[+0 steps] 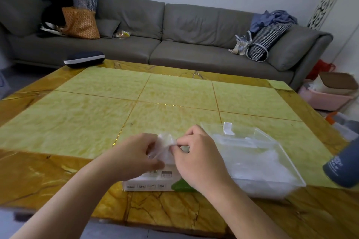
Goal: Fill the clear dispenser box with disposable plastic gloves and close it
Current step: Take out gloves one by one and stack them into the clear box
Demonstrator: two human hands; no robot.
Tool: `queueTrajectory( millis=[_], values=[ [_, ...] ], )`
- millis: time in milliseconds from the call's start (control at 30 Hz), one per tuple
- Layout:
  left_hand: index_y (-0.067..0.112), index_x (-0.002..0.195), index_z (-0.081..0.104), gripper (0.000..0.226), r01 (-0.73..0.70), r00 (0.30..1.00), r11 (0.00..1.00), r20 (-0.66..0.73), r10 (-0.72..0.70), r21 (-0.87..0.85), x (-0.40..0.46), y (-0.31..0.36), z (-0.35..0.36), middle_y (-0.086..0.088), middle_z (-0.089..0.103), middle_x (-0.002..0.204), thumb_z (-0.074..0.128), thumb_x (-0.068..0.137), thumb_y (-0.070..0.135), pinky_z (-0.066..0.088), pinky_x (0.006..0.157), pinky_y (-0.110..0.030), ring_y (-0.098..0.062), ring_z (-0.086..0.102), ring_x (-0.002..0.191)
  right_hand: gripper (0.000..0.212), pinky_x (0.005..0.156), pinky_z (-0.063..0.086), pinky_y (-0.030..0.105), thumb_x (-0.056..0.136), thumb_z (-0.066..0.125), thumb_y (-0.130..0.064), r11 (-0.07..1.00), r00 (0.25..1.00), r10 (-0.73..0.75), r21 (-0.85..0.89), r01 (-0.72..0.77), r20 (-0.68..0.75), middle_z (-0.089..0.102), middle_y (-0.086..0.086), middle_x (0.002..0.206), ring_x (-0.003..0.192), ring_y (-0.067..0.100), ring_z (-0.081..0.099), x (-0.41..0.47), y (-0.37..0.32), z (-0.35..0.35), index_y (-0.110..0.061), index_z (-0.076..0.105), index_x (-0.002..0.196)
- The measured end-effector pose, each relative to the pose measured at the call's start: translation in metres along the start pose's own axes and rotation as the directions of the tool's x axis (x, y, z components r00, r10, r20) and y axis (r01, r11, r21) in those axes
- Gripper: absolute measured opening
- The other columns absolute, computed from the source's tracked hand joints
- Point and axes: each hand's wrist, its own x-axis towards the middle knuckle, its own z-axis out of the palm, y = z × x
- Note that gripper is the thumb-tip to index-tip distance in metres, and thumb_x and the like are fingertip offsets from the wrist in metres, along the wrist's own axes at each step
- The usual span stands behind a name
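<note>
Gloves (164,148), a thin clear wad, are pinched between left hand (136,156) and right hand (196,158) above a carton (149,182), largely hidden. Dispenser (258,158) sits at 3 o'clock, lid raised; contents are indistinct.

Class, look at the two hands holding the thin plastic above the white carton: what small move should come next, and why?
Probably carry the glove bundle rightward and lay it in the clear dispenser box. Both the left hand and right hand pinch it above the white carton, and the box beside them looks open, with gloves already inside.
</note>
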Motion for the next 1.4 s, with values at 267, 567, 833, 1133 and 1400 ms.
queueTrajectory(
  millis=[267, 567, 833, 1133, 1400],
  values=[
    [0.024, 0.071, 0.058, 0.028, -0.024, 1.0, 1.0, 0.007, 0.024, -0.021, 0.001, 0.002, -0.005, 0.011, 0.054, 0.068, 0.08, 0.078, 0.041, 0.043, 0.061, -0.029, -0.009, 0.048, 0.062, 0.037, 0.062, 0.043, 0.02, 0.104, 0.061, -0.025, 0.978, 0.967, -0.04, 0.191, 0.09, -0.251, 0.057, -0.007, 0.08, 0.074, 0.01, 0.057, 0.01, 0.003, -0.024, -0.011, 0.065, 0.07],
    [0.023, 0.066, 0.061, 0.036, 0.018, 0.999, 0.999, -0.036, -0.019, -0.045, 0.001, 0.012, 0.001, 0.016, 0.055, 0.054, 0.069, 0.095, 0.044, 0.035, 0.053, -0.023, -0.002, 0.046, 0.05, 0.04, 0.065, 0.054, 0.018, 0.097, 0.074, -0.031, 0.97, 0.978, 0.061, 0.244, -0.01, -0.2, 0.075, 0.001, 0.076, 0.077, 0.011, 0.071, 0.01, 0.0, -0.029, -0.003, 0.066, 0.069],
    [0.041, 0.048, 0.059, 0.05, 0.031, 0.999, 0.999, 0.022, -0.031, -0.011, 0.002, 0.012, -0.003, 0.016, 0.046, 0.041, 0.069, 0.096, 0.039, 0.032, 0.048, -0.024, -0.004, 0.038, 0.043, 0.036, 0.08, 0.062, 0.05, 0.107, 0.06, -0.029, 0.816, 0.961, 0.213, 0.573, -0.078, -0.173, 0.076, 0.014, 0.082, 0.082, 0.035, 0.073, 0.012, 0.005, -0.047, -0.014, 0.08, 0.081],
    [0.022, 0.067, 0.067, 0.027, 0.054, 0.994, 0.994, -0.103, -0.044, 0.1, 0.004, -0.003, -0.007, 0.007, 0.061, 0.058, 0.066, 0.093, 0.026, 0.039, 0.053, -0.026, -0.01, 0.049, 0.054, 0.038, 0.056, 0.058, 0.035, 0.111, 0.05, -0.021, 0.554, 0.876, 0.318, 0.821, 0.139, -0.363, 0.075, 0.016, 0.077, 0.067, 0.028, 0.071, 0.019, 0.005, -0.093, -0.006, 0.072, 0.084],
    [0.055, 0.118, 0.056, 0.065, 0.003, 1.0, 0.988, -0.019, -0.006, -0.156, -0.017, 0.006, -0.05, 0.032, 0.06, 0.118, 0.086, 0.062, 0.069, 0.047, 0.091, -0.02, 0.007, 0.057, 0.111, 0.033, 0.047, 0.038, 0.027, 0.107, 0.058, -0.031, 0.526, 0.875, 0.399, 0.85, 0.028, -0.275, 0.08, 0.015, 0.089, 0.058, 0.02, 0.064, 0.014, 0.02, -0.114, -0.011, 0.076, 0.086]
  ],
)
